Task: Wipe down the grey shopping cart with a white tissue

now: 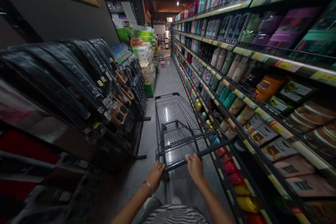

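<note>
A dark wire shopping cart [178,115] stands in front of me in a store aisle, its basket showing the floor through the mesh. My left hand [155,175], with a bracelet at the wrist, is closed on the left end of the cart's handle bar [175,165]. Farther right along the same bar, my right hand [194,168] is closed round it. A small white thing [187,156] shows at the right hand's fingers; I cannot make out what it is.
Shelves of bottles and tubs [236,66] run close along the cart's right side. On the left hang dark plastic-wrapped goods [76,77], with rack feet [141,156] jutting into the aisle. Stacked packages [147,59] and a pink stool [163,63] stand farther ahead.
</note>
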A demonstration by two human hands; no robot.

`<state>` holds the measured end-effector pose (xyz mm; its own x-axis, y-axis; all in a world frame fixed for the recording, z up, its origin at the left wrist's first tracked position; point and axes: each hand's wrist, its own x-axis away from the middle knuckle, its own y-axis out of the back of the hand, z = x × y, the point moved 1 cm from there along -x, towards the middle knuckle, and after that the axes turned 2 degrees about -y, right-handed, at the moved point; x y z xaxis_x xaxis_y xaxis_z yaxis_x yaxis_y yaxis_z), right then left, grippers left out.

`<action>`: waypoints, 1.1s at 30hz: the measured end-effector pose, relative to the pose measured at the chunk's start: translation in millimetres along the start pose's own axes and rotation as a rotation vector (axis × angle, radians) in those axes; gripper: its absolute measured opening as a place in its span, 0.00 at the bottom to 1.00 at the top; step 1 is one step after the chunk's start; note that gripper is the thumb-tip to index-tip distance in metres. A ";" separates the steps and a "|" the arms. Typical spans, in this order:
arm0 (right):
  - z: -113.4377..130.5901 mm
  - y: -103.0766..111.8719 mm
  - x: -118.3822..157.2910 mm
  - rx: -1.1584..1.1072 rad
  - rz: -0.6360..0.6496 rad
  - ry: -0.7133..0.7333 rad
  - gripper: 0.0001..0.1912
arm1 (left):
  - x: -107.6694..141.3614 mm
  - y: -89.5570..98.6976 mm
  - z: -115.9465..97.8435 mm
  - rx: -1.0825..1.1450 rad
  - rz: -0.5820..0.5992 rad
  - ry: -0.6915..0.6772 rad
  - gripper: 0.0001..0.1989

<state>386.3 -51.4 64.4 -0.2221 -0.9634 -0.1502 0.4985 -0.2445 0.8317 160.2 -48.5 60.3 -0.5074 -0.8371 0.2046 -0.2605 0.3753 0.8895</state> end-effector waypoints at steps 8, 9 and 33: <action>73.6 -41.0 47.0 -0.014 0.136 0.233 0.16 | -2.8 -17.2 -7.8 0.071 -0.041 0.020 0.21; 71.5 -40.8 45.6 -0.010 0.134 0.230 0.16 | -2.3 -18.0 -7.6 0.079 -0.039 0.011 0.22; 118.8 -91.3 57.7 0.143 -0.098 -0.112 0.19 | 19.8 23.3 126.3 0.258 0.027 -0.153 0.34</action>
<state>228.4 -71.6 43.3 -0.3595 -0.9156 -0.1801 0.3476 -0.3105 0.8847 40.3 -6.1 33.5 -0.6296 -0.7632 0.1455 -0.4353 0.5016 0.7476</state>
